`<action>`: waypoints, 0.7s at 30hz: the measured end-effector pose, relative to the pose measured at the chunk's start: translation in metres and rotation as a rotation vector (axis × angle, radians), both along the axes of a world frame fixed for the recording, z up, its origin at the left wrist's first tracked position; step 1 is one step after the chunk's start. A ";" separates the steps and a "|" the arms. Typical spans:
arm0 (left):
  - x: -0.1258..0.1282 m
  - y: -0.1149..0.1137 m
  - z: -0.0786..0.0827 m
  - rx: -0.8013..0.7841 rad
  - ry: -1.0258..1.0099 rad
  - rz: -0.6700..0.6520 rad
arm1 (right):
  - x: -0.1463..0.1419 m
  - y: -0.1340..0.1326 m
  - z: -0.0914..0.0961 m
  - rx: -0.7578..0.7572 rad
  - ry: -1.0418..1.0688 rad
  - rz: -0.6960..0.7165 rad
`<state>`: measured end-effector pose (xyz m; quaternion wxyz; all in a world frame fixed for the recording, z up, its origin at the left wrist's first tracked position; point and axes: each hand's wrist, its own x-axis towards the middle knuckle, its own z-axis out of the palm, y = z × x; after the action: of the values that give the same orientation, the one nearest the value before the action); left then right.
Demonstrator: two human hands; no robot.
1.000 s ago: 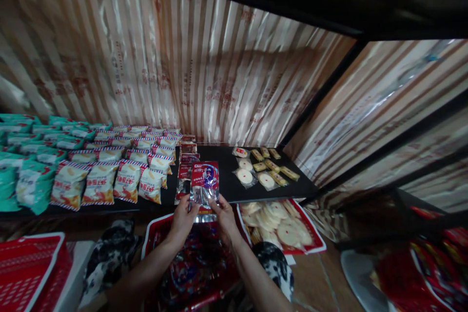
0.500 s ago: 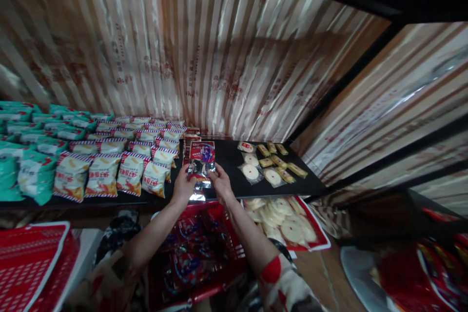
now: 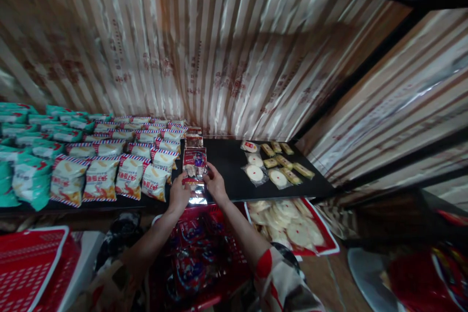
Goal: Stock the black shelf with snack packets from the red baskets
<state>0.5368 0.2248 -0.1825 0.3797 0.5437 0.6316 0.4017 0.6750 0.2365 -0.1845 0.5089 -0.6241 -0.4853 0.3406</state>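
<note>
A dark red snack packet (image 3: 194,163) with a blue picture and shiny silver parts is between my two hands at the black shelf. My left hand (image 3: 180,194) grips its lower left side, thumb on the front. On the opposite side my right hand (image 3: 215,184) pinches the edge with thumb and fingers. Behind it, more red packets (image 3: 193,141) line up toward the wall. Several similar packets (image 3: 193,265) fill a red basket below my forearms. White and red-blue chip bags (image 3: 128,175) stand just left of my left hand.
Teal bags (image 3: 32,178) crowd the far left of the black shelf (image 3: 227,168). Round white wrapped crackers (image 3: 254,173) and small yellow packets (image 3: 291,176) lie to the right. A red basket of crackers (image 3: 298,229) sits below. Another red basket (image 3: 32,263) is at lower left.
Both hands and the packet have shifted slightly left, bringing it in line with the red packets behind. The right hand's grip has moved a little along the packet's edge. The view has shifted slightly.
</note>
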 end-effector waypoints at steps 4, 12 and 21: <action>0.000 -0.004 -0.003 0.016 0.120 -0.025 | 0.003 -0.004 -0.010 0.022 -0.263 -0.015; 0.006 -0.009 -0.008 0.083 0.252 -0.057 | 0.000 -0.014 -0.003 -0.006 -0.597 -0.045; 0.008 -0.011 -0.016 0.162 0.324 -0.038 | -0.004 -0.019 0.001 -0.032 -0.765 -0.059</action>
<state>0.5447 0.2141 -0.1990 0.2355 0.6418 0.6397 0.3513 0.6709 0.2173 -0.1831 0.2909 -0.7278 -0.6165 0.0757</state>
